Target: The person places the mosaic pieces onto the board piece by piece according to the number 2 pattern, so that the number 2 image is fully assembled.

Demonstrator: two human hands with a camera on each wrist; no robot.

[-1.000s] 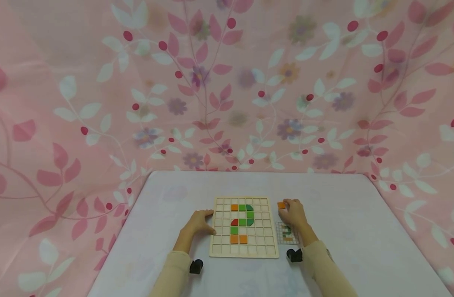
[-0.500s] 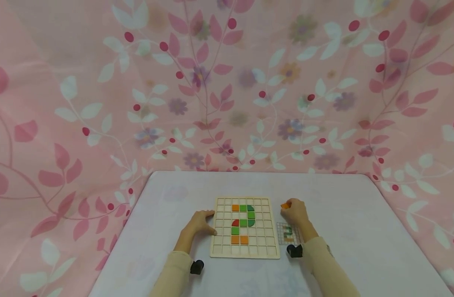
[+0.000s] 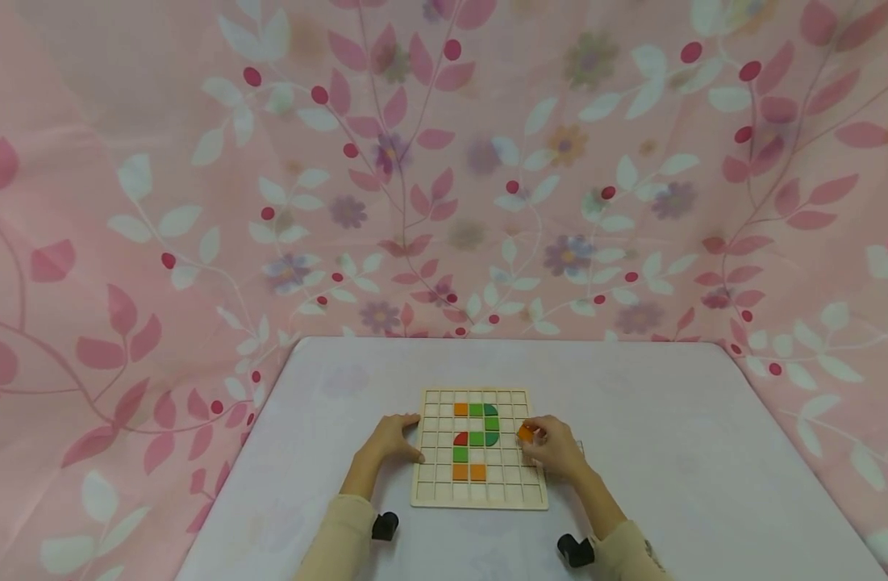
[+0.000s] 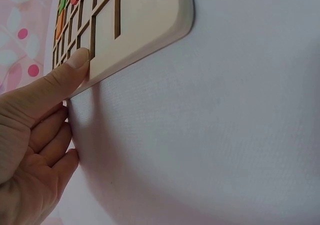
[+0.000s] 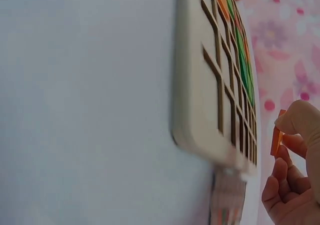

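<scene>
A pale wooden grid board (image 3: 512, 498) lies on the table, bearing a curved run of orange, green and red tiles. My left hand (image 3: 390, 438) rests at its left edge, thumb and forefinger spread apart. In the left wrist view, that thumb (image 4: 75, 67) presses on the board's rim, and the other fingers bend loosely beside it. Over the board's right columns, my right hand (image 3: 557, 449) pinches an orange tile (image 3: 526, 434) between thumb and fingers. The right wrist view shows this tile (image 5: 276, 137) edge-on, clear of the board.
A gridded pattern card (image 5: 227, 197) lies by the board's right side, mostly covered by the right hand in the head view. A white cloth covers the table (image 3: 661, 452). Behind it hangs a pink floral curtain (image 3: 444, 202). Black wrist cameras (image 3: 576, 551) sit below both hands.
My right hand has picked up the orange tile from the table beside the board and carried it left and nearer, over the board's right side. The left hand stays in place.
</scene>
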